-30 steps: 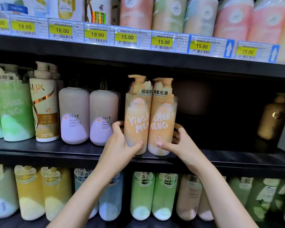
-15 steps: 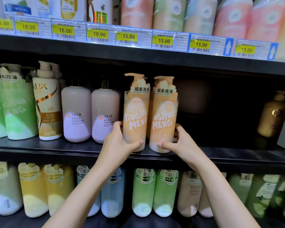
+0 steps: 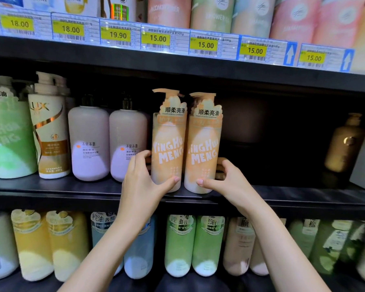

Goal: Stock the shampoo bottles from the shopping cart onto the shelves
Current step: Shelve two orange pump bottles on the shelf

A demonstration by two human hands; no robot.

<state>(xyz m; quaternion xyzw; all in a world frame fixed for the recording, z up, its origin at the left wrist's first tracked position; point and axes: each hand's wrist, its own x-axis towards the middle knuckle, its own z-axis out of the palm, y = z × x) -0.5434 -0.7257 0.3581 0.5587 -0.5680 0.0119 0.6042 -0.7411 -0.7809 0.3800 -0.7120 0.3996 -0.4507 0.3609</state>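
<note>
Bottles (image 3: 185, 144) lowered onto shelf edge (image 3: 72, 187).

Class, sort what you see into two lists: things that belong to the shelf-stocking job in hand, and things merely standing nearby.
Belongs to the job:
left orange bottle, held by the left hand
right orange bottle, held by the right hand
middle shelf

Standing nearby:
two pink bottles
Lux bottle
gold bottle
price labels
</note>
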